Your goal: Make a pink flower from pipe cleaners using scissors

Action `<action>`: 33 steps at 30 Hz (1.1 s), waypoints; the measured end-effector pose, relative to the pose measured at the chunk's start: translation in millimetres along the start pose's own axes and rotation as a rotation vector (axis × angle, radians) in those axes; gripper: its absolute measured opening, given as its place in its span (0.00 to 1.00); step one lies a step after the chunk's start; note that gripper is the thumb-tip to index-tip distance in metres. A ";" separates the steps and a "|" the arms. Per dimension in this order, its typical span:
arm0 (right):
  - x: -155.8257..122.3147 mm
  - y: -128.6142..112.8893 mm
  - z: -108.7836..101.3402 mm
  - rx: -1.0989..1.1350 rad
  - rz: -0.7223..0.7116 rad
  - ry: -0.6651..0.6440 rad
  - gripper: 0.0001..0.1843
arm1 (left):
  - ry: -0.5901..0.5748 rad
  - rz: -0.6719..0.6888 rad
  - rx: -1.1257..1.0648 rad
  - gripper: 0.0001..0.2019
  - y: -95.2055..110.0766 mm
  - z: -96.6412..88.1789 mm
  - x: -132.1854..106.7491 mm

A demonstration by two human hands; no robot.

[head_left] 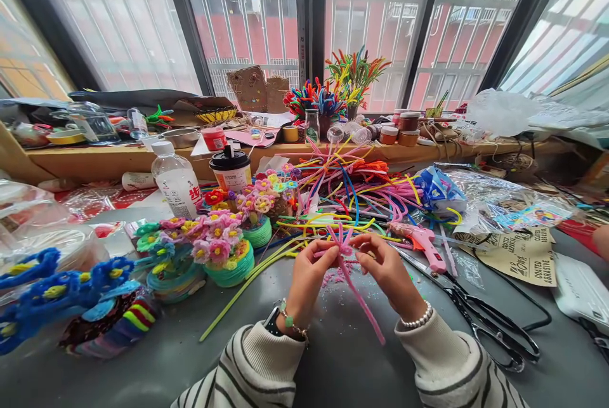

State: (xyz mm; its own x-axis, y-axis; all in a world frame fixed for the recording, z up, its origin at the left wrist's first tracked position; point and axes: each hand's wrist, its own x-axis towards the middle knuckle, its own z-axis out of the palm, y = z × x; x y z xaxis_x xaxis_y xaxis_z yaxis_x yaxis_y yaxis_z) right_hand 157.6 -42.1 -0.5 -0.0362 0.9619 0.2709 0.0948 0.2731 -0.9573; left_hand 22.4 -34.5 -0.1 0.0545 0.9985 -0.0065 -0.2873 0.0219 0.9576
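Note:
Between my two hands is a pink pipe-cleaner flower (343,249), its loops bunched at the top and one long pink end (366,313) slanting down to the right. My left hand (311,271) pinches it near the middle with thumb and forefinger. My right hand (385,268) has its fingers curled at the flower's right side, thumb and forefinger close to a loop; the exact contact is hard to make out. Pink bits of fluff lie on the grey table (328,357) below. Beyond the hands spreads a pile of loose pipe cleaners (380,189) in pink, yellow, blue and red.
Pots of pipe-cleaner flowers (219,240) stand to the left, near a water bottle (176,183) and a lidded cup (231,170). On the right lie a pink glue gun (423,246), black-handled scissors (495,319), sandpaper (518,259) and a white device (583,284). Another person's hand (602,240) shows far right.

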 end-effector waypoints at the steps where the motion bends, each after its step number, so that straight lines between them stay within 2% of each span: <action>1: -0.2 -0.8 -1.4 -0.158 -0.141 0.045 0.09 | -0.014 -0.023 -0.033 0.08 -0.4 -0.5 0.4; 3: -0.1 -1.2 -3.6 -0.423 -0.388 0.094 0.09 | -0.034 -0.052 -0.075 0.08 -0.7 -0.7 0.5; 5: 0.5 -0.1 -5.0 -0.593 -0.556 0.092 0.08 | -0.037 -0.070 -0.094 0.08 -0.2 -0.4 -0.1; 9: 1.2 3.4 -5.7 -0.760 -0.698 0.085 0.07 | -0.034 -0.109 -0.109 0.09 1.0 0.4 -0.6; 21: -1.2 3.8 -6.0 -0.883 -0.726 0.066 0.08 | -0.070 -0.134 -0.135 0.07 0.4 -1.8 -1.3; 28: -3.5 1.2 0.1 -0.992 -0.671 0.135 0.06 | -0.033 -0.112 -0.127 0.07 -2.1 0.4 -0.6; 33: -6.9 0.9 10.5 -1.012 -0.557 0.145 0.05 | 0.031 -0.028 0.002 0.07 -3.8 -0.4 -0.1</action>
State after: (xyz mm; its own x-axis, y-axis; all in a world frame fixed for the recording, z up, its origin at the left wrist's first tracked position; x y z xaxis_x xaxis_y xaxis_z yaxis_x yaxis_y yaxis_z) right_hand 147.5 -48.5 -4.3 -0.2154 0.6807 0.7002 0.8549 0.4780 -0.2017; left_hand 23.1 -34.7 -3.9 0.0325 0.9986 -0.0420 -0.2842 0.0495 0.9575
